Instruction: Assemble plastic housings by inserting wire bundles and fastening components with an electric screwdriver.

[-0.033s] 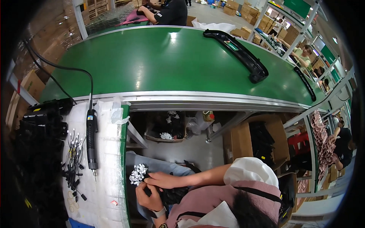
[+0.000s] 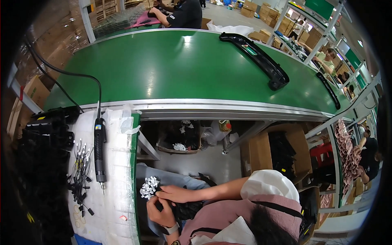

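Observation:
A bundle of short black cables with white connectors (image 2: 150, 187) rests over my lap at the table's edge. My right hand (image 2: 179, 194) reaches over it, its curled fingers meeting the other hand's fingertips just below the white ends. From below, my left hand (image 2: 162, 213), with a band on the wrist, grips the bundle with bent fingers. The dark cable mass (image 2: 188, 209) hangs behind the hands, against my body. What exactly lies between the fingertips is hidden.
On the padded white side table (image 2: 118, 163) lie a corded electric screwdriver (image 2: 99, 151) and loose cables (image 2: 79, 179). Black parts (image 2: 45, 134) are piled left. A long black curved part (image 2: 261, 61) lies on the green bench (image 2: 163, 69). Boxes (image 2: 302, 151) stand beneath.
The whole view has shifted very slightly. My hands keep the same hold on the cable bundle.

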A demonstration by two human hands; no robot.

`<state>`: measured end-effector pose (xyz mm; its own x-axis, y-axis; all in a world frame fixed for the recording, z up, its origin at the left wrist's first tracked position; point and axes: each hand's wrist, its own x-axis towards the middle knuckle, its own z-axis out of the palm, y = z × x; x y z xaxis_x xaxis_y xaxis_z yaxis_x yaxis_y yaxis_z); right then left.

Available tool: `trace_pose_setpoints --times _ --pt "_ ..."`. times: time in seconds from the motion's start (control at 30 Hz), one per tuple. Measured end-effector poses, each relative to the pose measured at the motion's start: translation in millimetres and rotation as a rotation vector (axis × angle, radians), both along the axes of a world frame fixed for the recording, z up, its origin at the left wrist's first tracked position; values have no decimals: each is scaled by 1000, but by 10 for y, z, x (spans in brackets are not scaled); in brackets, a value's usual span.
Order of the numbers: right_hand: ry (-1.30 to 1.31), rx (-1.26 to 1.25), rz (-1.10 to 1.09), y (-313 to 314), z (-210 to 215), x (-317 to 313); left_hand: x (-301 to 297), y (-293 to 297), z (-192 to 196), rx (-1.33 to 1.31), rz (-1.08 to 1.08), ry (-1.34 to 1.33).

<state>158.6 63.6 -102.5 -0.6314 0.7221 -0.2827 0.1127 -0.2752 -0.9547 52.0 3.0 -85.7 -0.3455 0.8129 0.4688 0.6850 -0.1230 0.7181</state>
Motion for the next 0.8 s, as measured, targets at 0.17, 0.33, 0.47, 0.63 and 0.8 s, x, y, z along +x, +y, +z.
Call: trace_pose_setpoints --times 0.17,0.33,0.47,0.63,0.8 --pt "104 -76 -34 -12 -57 -22 13 -1 54 -21 26 43" --pt "91 -134 22 2 -105 8 -29 24 23 34 -44 46" --pt "115 -176 -17 10 -87 -4 -25 71 58 32 -62 -35" --pt "181 -296 -116 30 -109 -8 9 83 23 -54 -13 -200" --pt "216 -341 -123 46 -42 41 -58 30 -54 -155 -180 -852"
